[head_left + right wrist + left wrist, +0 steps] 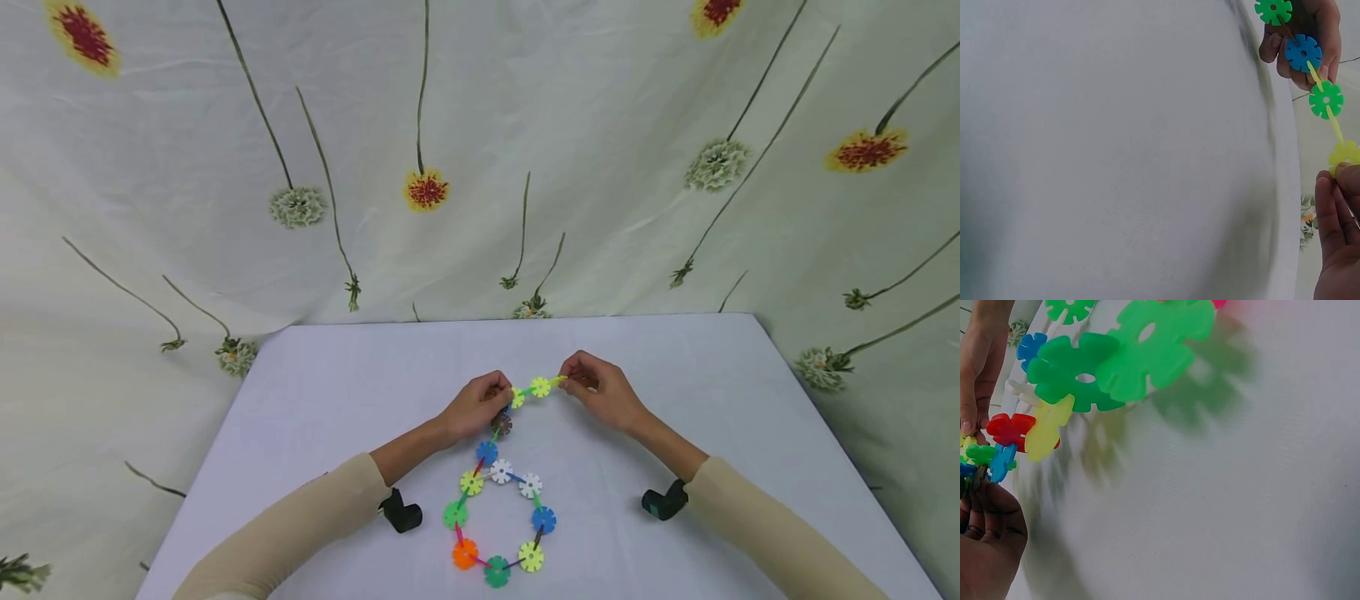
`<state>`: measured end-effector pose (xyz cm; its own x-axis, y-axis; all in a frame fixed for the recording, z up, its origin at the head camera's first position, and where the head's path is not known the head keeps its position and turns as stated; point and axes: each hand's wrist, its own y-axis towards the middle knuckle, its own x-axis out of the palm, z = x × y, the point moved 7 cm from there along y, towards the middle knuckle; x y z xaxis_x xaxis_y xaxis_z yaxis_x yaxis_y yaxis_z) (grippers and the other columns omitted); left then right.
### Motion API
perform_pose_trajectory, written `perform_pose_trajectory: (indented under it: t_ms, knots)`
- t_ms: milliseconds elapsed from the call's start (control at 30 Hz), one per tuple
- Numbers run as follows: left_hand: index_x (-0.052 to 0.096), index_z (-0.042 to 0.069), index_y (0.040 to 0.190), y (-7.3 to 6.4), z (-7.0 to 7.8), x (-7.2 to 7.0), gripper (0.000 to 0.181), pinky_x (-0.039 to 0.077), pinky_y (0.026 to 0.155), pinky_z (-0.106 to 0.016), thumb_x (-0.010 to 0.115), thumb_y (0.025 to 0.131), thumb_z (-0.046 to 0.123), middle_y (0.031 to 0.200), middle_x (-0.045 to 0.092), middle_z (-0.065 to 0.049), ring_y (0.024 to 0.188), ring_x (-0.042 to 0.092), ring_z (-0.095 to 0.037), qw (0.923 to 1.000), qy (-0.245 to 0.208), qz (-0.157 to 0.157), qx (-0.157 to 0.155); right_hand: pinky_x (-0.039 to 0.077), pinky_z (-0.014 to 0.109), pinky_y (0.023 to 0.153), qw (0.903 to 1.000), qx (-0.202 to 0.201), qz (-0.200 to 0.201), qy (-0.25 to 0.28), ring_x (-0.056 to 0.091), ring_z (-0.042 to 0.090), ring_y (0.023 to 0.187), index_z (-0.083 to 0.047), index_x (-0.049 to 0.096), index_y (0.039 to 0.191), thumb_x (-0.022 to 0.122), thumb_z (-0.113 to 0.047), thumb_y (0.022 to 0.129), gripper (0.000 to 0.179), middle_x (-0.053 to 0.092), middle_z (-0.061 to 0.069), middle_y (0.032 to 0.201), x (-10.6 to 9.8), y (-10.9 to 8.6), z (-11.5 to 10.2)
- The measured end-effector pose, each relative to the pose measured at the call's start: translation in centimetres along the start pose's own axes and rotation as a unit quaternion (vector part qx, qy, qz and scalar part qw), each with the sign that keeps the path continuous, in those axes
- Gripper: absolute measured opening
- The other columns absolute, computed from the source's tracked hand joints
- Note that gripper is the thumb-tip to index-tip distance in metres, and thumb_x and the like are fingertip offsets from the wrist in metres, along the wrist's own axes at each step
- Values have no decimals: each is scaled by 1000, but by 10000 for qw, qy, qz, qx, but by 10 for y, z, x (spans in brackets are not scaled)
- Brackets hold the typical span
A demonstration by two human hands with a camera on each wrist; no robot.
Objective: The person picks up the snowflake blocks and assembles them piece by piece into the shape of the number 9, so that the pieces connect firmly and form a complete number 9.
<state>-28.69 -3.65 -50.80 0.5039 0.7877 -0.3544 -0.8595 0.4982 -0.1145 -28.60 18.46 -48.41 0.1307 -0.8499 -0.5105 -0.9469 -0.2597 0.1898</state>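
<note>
A chain of colourful notched plastic discs (487, 452) runs up from a ring of the same discs, among them an orange disc (465, 553), on the table. My left hand (474, 406) grips the chain's upper part near a brown disc (503, 425). Between the thumb and fingers of my right hand (606, 395) the yellow disc (1343, 152) at the chain's far end is pinched. Linked beside it, a green disc (1326, 100) and a blue disc (1303, 54) stretch toward the left hand. The left fingers partly hide the discs they hold.
The white table (337, 367) reaches back to a flower-printed cloth (600, 125). A black wrist device (401, 511) shows below the left sleeve, and another black device (664, 501) beside the right sleeve.
</note>
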Motion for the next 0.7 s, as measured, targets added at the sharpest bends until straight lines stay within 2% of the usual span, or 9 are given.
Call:
perform_pose_trajectory:
  t_ms: [300,533,700]
  knots:
    - [62,0,115,2,0,2,21,48,70,-23,54,112,20,90,60,-3,73,53,-12,10000,26,7,42,62,25,88,9980,-487,-40,-410,75,13,96,-16,73,106,74,-10,102,8,80,4,105,1,-3,-7]
    - [64,1,116,4,-5,0,22,47,71,-25,55,112,21,92,61,-5,75,53,-12,10000,1,90,-41,63,28,89,9962,-574,-100,-649,77,14,96,-17,75,105,74,-10,101,7,82,4,104,2,0,-7]
    - [64,1,116,5,-6,0,22,47,74,-26,55,112,21,95,63,-6,78,54,-13,9999,-25,110,-113,64,30,88,9952,-706,15,-674,79,16,96,-16,76,106,76,-9,100,9,82,1,103,3,-2,-8]
